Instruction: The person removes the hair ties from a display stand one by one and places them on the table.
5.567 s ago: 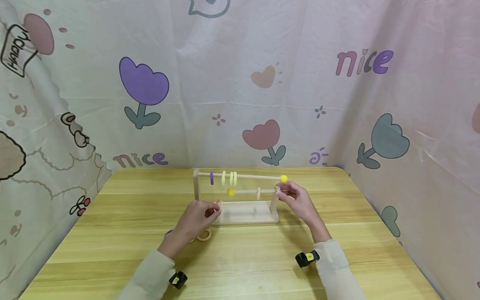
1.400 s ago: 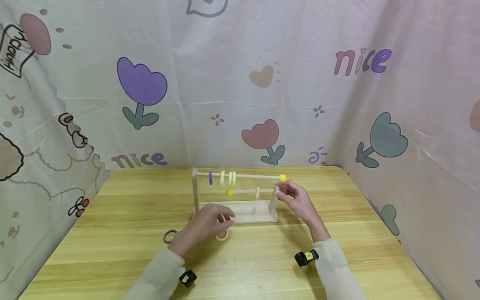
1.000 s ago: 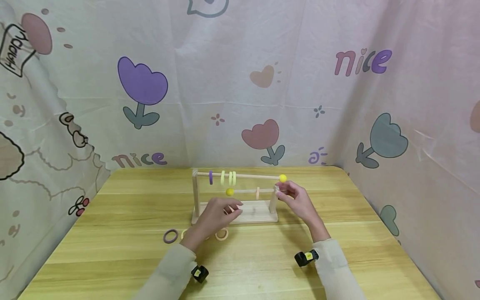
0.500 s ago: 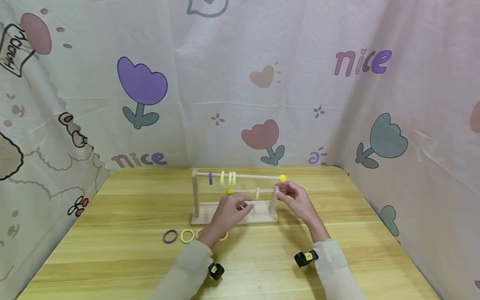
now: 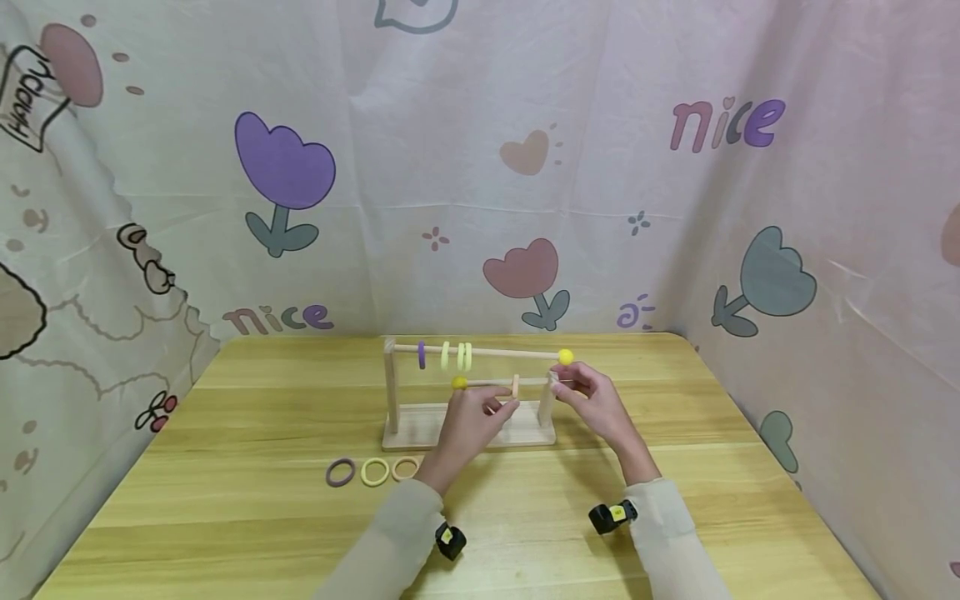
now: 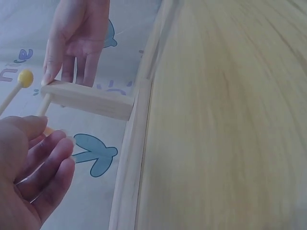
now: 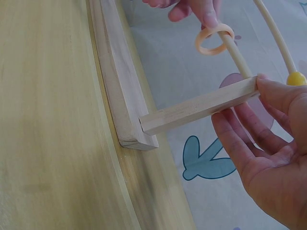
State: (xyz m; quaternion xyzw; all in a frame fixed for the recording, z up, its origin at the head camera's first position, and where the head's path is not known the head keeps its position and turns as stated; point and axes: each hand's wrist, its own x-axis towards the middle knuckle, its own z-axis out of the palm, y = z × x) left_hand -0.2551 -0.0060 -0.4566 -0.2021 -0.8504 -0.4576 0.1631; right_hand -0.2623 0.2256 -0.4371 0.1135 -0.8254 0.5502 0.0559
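Observation:
A wooden stand carries two rods on upright posts. My left hand pinches a peach ring that hangs on the lower rod; in the right wrist view the ring encircles the rod beside the left thumb. With thumb and fingers, my right hand grips the top of the short right post. The lower rod's free end bears a yellow ball. On the upper rod hang a purple ring and several pale yellow-green rings.
On the table left of my left forearm lie a purple ring, a yellow ring and a peach ring partly near the wrist. Another yellow ball ends the upper rod. A printed cloth hangs behind.
A peach ring my left hand held 5.6 s ago was set down on the table. The left hand then moved right and up to the lower rod's ring. My right hand stays on the post.

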